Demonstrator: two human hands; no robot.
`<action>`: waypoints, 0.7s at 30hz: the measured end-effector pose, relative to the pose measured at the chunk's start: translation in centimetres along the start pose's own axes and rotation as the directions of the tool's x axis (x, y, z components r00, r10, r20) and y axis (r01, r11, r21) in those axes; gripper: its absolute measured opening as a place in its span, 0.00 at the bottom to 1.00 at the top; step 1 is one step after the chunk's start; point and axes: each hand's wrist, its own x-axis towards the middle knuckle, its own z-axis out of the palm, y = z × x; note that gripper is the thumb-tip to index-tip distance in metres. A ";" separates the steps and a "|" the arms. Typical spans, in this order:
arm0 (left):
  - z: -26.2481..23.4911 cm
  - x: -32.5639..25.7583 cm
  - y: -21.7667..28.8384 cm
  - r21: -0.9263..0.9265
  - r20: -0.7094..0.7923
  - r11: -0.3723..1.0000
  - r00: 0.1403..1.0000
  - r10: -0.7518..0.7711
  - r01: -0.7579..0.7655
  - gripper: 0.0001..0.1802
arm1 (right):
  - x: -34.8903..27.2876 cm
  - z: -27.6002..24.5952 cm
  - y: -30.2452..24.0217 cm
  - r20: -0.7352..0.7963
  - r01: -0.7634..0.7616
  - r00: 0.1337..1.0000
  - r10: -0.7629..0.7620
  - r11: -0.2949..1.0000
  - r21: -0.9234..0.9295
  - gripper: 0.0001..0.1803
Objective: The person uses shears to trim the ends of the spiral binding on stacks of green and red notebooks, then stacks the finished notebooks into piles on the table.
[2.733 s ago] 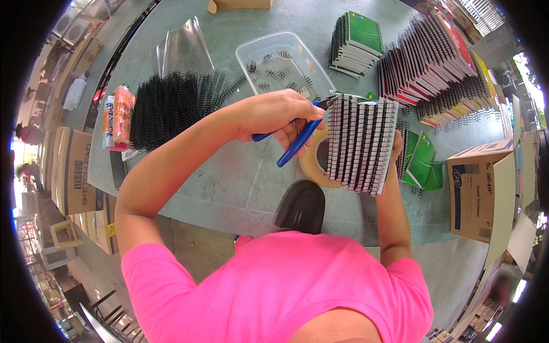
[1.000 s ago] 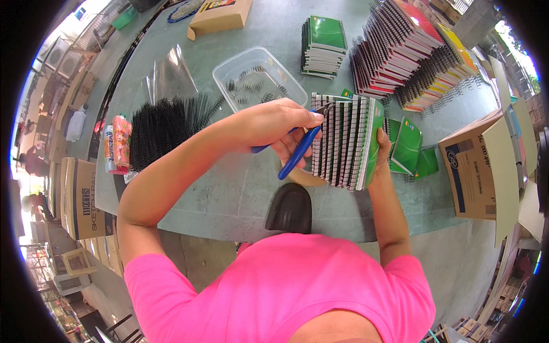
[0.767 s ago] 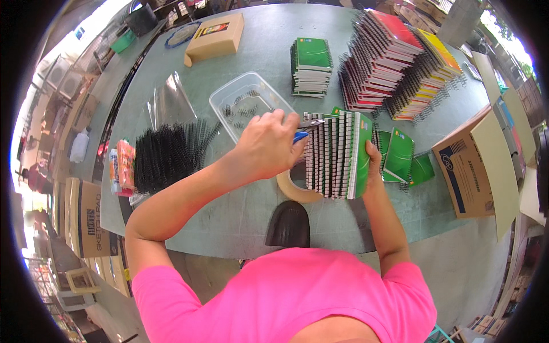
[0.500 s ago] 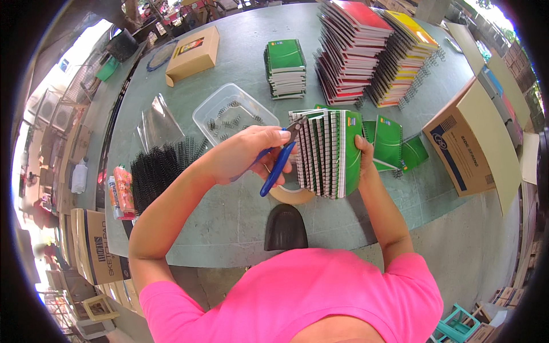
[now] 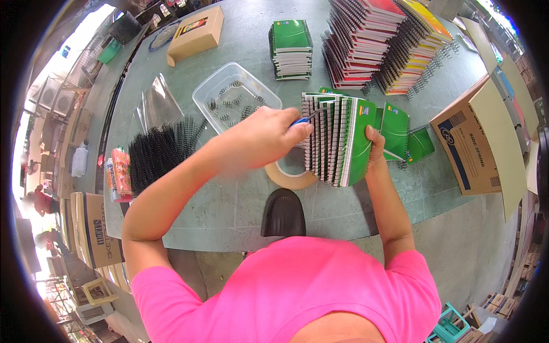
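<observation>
In my right hand (image 5: pixel 376 147) is a thick bunch of green spiral notebooks (image 5: pixel 359 146), tilted so the bound edges face left. The thumb lies over the front green cover. My left hand (image 5: pixel 275 134) is closed around blue-handled cutting pliers (image 5: pixel 299 121). Their jaws reach the upper part of the notebooks' coil edge; whether they grip a wire end is too small to tell. Most of the handles are hidden by the fingers. Behind the bunch lie more green notebooks (image 5: pixel 394 128). A clear plastic tub (image 5: pixel 247 94) with short black coil pieces stands beyond my left hand.
A tan tape roll (image 5: pixel 293 179) lies below the bunch. Black spiral coils (image 5: pixel 160 154) are heaped at left. Stacks of green (image 5: pixel 290 35), red (image 5: pixel 366 48) and yellow (image 5: pixel 414 60) notebooks stand at the back. An open carton (image 5: pixel 472 146) is at right, a black chair back (image 5: pixel 284 214) at the near edge.
The left hand has turned over and moved right and up with the pliers, so their handles are now mostly covered. The notebooks have shifted slightly up and right in view.
</observation>
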 end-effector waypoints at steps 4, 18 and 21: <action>-1.1 -0.2 0.1 -0.714 0.374 0.611 0.924 -0.079 0.342 0.26 | 0.2 -0.1 0.1 0.099 -0.044 0.994 0.039 0.998 0.052 0.32; 2.2 0.0 0.9 0.393 -0.349 0.918 0.916 0.197 -0.048 0.19 | -0.1 -0.4 0.9 0.033 -0.013 0.999 0.013 1.000 -0.019 0.32; 0.8 0.2 -0.2 0.260 -0.267 0.927 0.902 0.338 -0.271 0.20 | -0.1 -0.6 0.4 -0.003 -0.024 1.000 0.023 0.997 -0.079 0.33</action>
